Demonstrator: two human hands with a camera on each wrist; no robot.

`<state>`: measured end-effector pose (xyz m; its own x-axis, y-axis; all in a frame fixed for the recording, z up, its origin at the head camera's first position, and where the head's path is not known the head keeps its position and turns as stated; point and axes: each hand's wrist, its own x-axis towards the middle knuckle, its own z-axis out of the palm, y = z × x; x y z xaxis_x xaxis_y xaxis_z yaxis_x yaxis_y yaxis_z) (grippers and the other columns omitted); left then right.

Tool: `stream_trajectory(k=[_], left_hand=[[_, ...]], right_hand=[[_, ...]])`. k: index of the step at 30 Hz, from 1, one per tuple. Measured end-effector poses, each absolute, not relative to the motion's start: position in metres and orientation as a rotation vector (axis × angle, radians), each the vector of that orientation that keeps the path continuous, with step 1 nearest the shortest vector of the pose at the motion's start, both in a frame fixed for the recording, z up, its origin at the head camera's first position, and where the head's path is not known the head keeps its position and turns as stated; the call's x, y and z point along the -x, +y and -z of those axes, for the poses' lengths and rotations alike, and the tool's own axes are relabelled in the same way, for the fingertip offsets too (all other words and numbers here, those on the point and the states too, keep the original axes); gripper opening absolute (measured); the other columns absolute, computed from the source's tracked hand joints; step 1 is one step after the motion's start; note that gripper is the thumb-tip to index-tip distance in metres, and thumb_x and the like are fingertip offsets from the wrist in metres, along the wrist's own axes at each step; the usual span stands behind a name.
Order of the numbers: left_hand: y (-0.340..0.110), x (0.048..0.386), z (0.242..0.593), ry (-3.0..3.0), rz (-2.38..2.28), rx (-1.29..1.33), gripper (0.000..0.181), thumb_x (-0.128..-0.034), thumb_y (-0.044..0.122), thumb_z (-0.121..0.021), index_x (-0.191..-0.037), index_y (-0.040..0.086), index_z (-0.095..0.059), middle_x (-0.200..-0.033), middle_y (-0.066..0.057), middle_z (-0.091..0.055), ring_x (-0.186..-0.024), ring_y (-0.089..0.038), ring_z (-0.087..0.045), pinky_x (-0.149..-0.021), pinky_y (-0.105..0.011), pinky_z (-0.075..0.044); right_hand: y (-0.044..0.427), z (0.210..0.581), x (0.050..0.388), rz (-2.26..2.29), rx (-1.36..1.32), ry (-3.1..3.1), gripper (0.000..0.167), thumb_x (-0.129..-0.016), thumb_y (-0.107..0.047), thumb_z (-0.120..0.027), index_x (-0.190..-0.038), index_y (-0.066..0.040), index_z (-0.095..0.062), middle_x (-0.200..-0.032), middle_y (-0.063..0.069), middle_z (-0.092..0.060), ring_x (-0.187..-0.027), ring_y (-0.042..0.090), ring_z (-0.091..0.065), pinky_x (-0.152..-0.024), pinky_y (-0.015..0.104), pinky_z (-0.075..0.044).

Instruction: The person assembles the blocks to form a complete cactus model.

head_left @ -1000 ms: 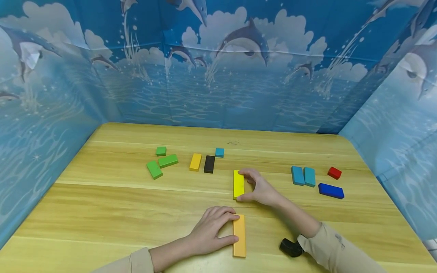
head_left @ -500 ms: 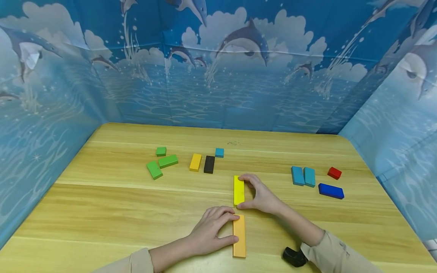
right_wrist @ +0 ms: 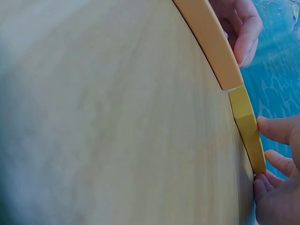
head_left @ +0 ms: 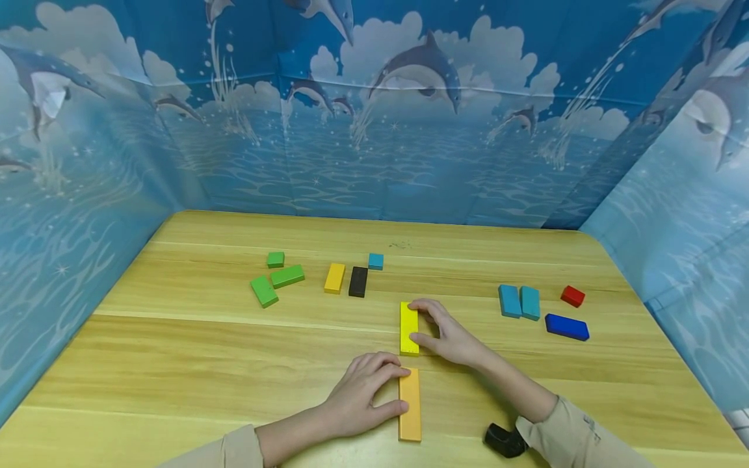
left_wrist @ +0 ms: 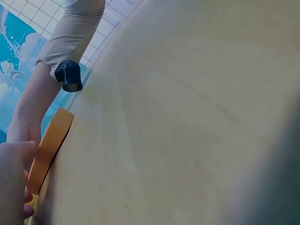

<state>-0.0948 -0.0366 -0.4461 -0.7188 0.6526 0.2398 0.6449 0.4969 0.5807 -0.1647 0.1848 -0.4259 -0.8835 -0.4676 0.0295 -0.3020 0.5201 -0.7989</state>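
Near the front of the table lies a long orange block. My left hand holds it from the left, with the index finger at its far end and the thumb on its long edge. Beyond it, almost in line, is a bright yellow block, a small gap apart in the head view. From the right, my right hand holds the yellow block, its fingers at the far end and its thumb on the right edge. In the right wrist view the orange block and yellow block stand end to end.
Several green blocks lie at the back left. An amber block, a black block and a small teal block sit back centre. To the right are teal blocks, a red block and a blue block.
My right hand has drawn the yellow block nearer to the orange block. Its thumb has since shifted from the near end to the right edge. The left hand stays put.
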Motion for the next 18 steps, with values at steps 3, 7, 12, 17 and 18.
stream_trajectory(k=[3, 7, 12, 17, 18], left_hand=[[-0.0358, 0.0945, 0.4453, 2.711, -1.059, -1.157, 0.040, -0.0892, 0.045, -0.052, -0.120, 0.020, -0.057, -0.121, 0.004, -0.048, -0.114, -0.014, -0.040, -0.098, -0.039, -0.029], [-0.0340, 0.0948, 0.4453, 2.726, -1.068, -1.134, 0.036, -0.0900, 0.044, -0.051, -0.117, 0.021, -0.058, -0.118, 0.005, -0.048, -0.110, -0.013, -0.041, -0.096, -0.039, -0.031], [-0.0318, 0.0960, 0.4462, 2.757, -1.089, -1.111, 0.034, -0.0895, 0.045, -0.052, -0.113, 0.022, -0.061, -0.114, 0.007, -0.049, -0.106, -0.010, -0.042, -0.093, -0.037, -0.032], [-0.0304, 0.0967, 0.4461, 2.771, -1.124, -1.107, 0.032, -0.0880, 0.044, -0.055, -0.109, 0.022, -0.063, -0.112, 0.006, -0.049, -0.104, -0.011, -0.043, -0.091, -0.037, -0.033], [-0.0302, 0.0966, 0.4458, 2.772, -1.128, -1.103, 0.032, -0.0877, 0.044, -0.055, -0.109, 0.022, -0.063, -0.112, 0.006, -0.049, -0.104, -0.011, -0.043, -0.091, -0.037, -0.033]], right_hand=[[0.1845, 0.4254, 0.1649, 1.296, 0.653, 2.575, 0.049, -0.087, -0.017, -0.063, -0.129, -0.005, -0.041, -0.135, 0.015, -0.036, -0.125, 0.031, -0.035, -0.104, 0.048, -0.027], [0.1841, 0.4247, 0.1652, 1.308, 0.629, 2.572, 0.049, -0.086, -0.017, -0.064, -0.128, -0.006, -0.042, -0.134, 0.014, -0.038, -0.123, 0.031, -0.036, -0.103, 0.048, -0.028], [0.1841, 0.4245, 0.1655, 1.307, 0.620, 2.573, 0.050, -0.085, -0.019, -0.065, -0.128, -0.006, -0.043, -0.134, 0.013, -0.038, -0.123, 0.031, -0.036, -0.103, 0.048, -0.028], [0.1844, 0.4254, 0.1659, 1.318, 0.605, 2.560, 0.050, -0.084, -0.020, -0.067, -0.127, -0.008, -0.044, -0.133, 0.012, -0.039, -0.123, 0.031, -0.036, -0.103, 0.049, -0.027], [0.1845, 0.4257, 0.1659, 1.322, 0.600, 2.555, 0.050, -0.084, -0.020, -0.067, -0.126, -0.008, -0.045, -0.133, 0.012, -0.039, -0.123, 0.031, -0.036, -0.103, 0.049, -0.027]])
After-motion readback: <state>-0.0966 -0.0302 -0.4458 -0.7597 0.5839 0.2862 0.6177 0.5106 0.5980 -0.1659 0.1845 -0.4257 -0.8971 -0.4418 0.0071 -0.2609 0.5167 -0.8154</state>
